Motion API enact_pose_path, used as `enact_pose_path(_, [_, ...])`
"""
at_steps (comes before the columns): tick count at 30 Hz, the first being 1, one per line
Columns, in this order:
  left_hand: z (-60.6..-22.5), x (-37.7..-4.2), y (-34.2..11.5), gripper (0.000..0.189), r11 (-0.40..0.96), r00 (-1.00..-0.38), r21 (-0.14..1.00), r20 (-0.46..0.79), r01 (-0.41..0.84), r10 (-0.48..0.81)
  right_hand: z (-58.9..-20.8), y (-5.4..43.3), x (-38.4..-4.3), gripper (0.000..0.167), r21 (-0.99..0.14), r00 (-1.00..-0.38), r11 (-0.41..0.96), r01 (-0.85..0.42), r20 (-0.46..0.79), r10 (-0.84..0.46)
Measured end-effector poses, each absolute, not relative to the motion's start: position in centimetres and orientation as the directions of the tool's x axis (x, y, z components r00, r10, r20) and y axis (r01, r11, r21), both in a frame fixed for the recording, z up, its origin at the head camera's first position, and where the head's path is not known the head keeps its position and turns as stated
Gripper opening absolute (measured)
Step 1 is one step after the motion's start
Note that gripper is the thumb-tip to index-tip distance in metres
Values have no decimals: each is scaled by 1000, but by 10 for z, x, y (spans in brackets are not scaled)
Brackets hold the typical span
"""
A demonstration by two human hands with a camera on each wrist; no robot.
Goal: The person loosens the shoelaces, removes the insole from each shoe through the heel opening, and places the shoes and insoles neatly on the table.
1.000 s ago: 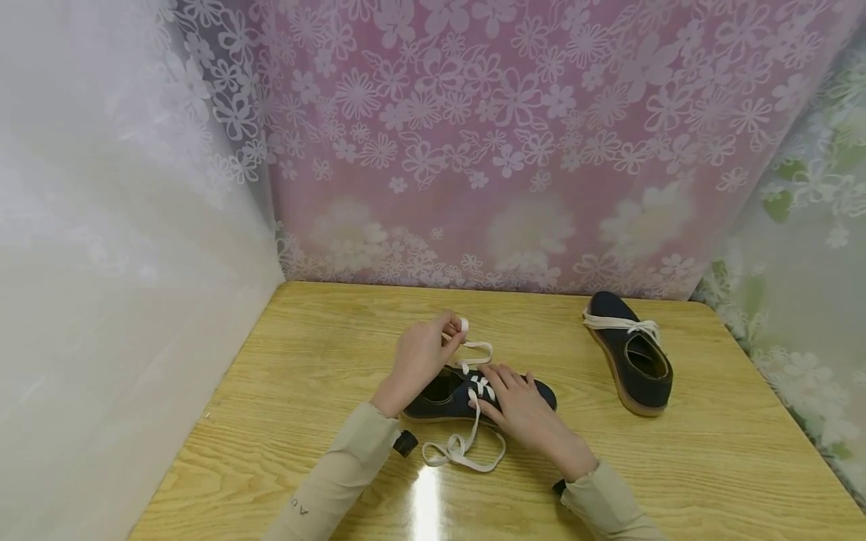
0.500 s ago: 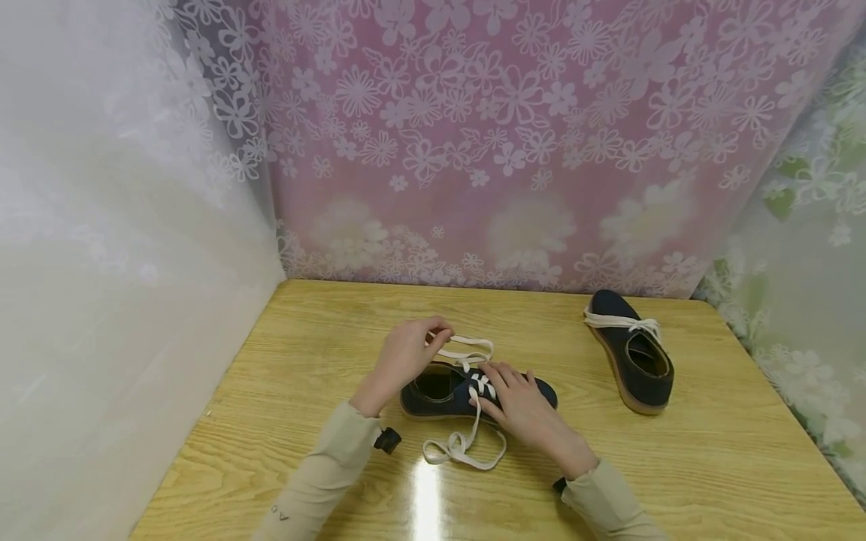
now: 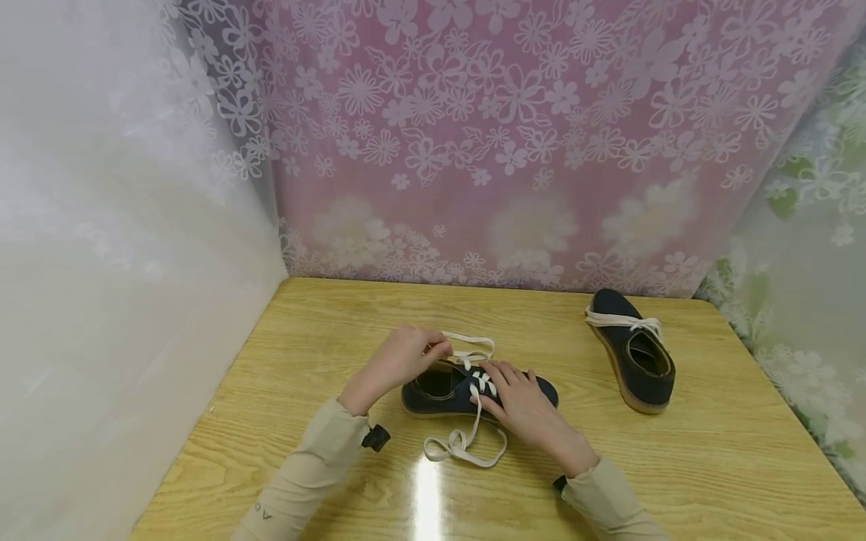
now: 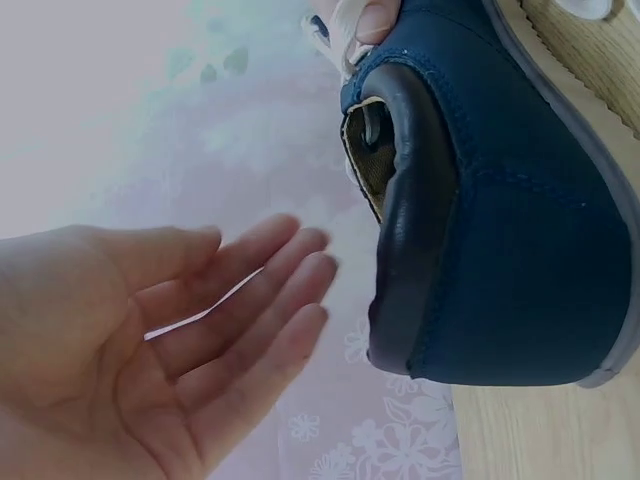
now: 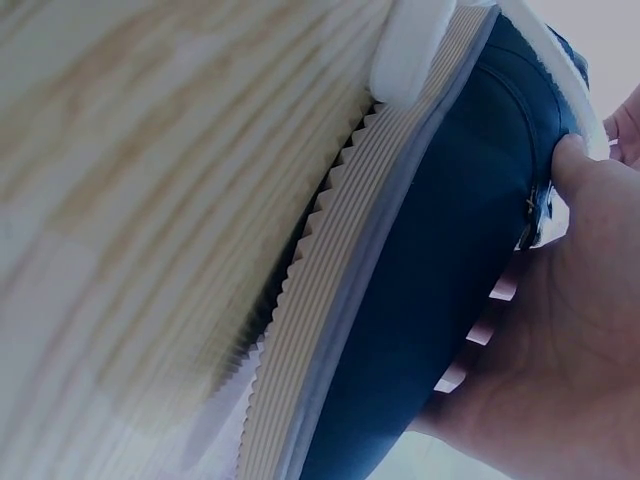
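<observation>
A dark navy lace-up shoe point(image 3: 443, 406) with white laces stands on the table, toe to the right. My right hand point(image 3: 524, 402) rests across its front and lacing, fingers spread over the top; the thumb point(image 5: 580, 165) touches the upper beside a lace. Over the heel's far side is my left hand point(image 3: 399, 357). In the left wrist view its fingers are loosely extended, apart from the heel point(image 4: 530, 280), with nothing between them. One lace end point(image 3: 476, 340) lies beyond the shoe, partly behind the left hand. The other lace end point(image 3: 460, 451) lies looped on the near side.
A second navy shoe point(image 3: 643, 376) stands at the right rear, its white lace wrapped across the front and tied. The wooden table point(image 3: 710, 466) meets a pink flowered curtain point(image 3: 507, 173) at the back and pale sheeting on both sides.
My left hand has drawn left and toward me, letting go of the lace it pinched, which now lies beyond the shoe. My right hand stays on the shoe.
</observation>
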State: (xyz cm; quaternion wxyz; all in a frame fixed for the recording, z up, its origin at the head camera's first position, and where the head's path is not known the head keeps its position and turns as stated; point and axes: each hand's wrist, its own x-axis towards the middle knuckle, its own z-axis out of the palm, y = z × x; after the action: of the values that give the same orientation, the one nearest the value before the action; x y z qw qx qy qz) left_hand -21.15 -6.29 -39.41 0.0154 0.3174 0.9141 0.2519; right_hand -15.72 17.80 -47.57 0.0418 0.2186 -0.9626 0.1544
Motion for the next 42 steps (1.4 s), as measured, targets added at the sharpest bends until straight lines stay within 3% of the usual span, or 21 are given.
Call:
enact_pose_path(8, [-393,-218,-60,41,657,-738,519,-70,548,671,-475,178,-158,60,-270,-897,855,-442,147,-417])
enact_pose_path(16, [-385,-230,-57,62,691,-685,574,-283,440,672,-475,179,-157,62,-267,-898,858,-439,135,-418])
enact_pose_path(27, [-374,-240,-34,77,796,-588,475,-542,375,601,-474,179,-157,62,-278,-889,845,-458,156,-430])
enact_pose_path(34, [-431,-291,-27,88,797,-525,491,-601,353,603,-474,179,-157,61,-273,-884,841,-466,167,-436])
enact_pose_path(42, [-380,-253,-29,71,784,-488,528,-616,327,618,-474,178,-157,59,-263,-882,842,-470,176,-438])
